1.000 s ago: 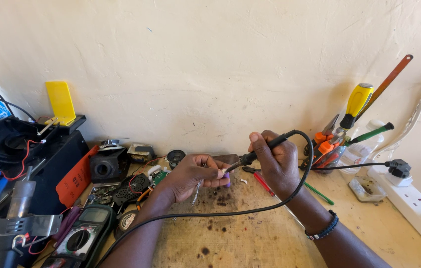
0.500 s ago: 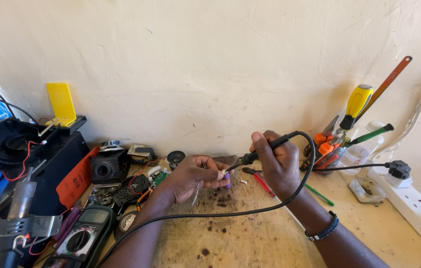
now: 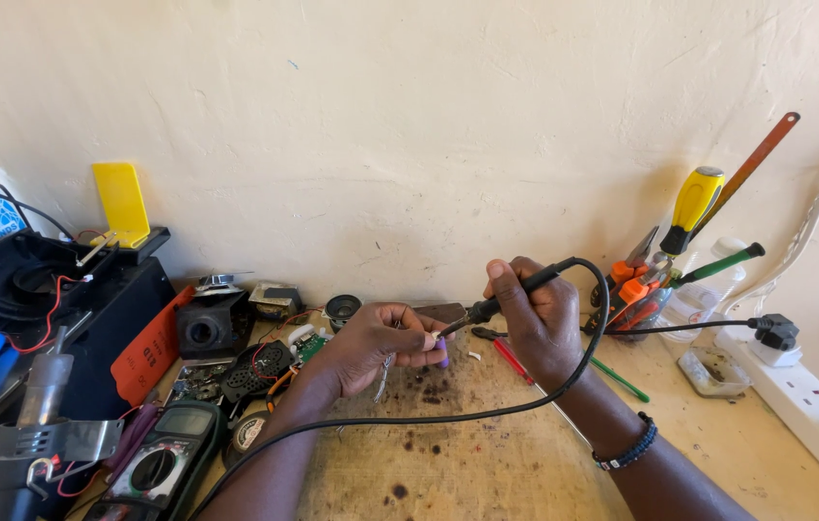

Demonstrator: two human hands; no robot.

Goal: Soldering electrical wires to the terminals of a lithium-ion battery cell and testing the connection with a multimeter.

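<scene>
While the right hand (image 3: 543, 323) closes its fingers in a pen-like grip around the black handle of a soldering iron (image 3: 511, 292), the iron's long axis runs on a slant, from the upper right at the cord end down to the lower left, where its tip points at the left hand (image 3: 371, 342). That hand pinches a small purple part (image 3: 442, 353) between thumb and fingertips, the other fingers curled under, just above the stained wooden bench (image 3: 487, 453). The tip meets the part or sits just beside it; which one is too small to tell. The iron's black cord (image 3: 448, 417) loops over the right wrist and sweeps left across the bench. A multimeter (image 3: 154, 470) lies at lower left, and a jar of screwdrivers (image 3: 655, 289) stands to the right.
</scene>
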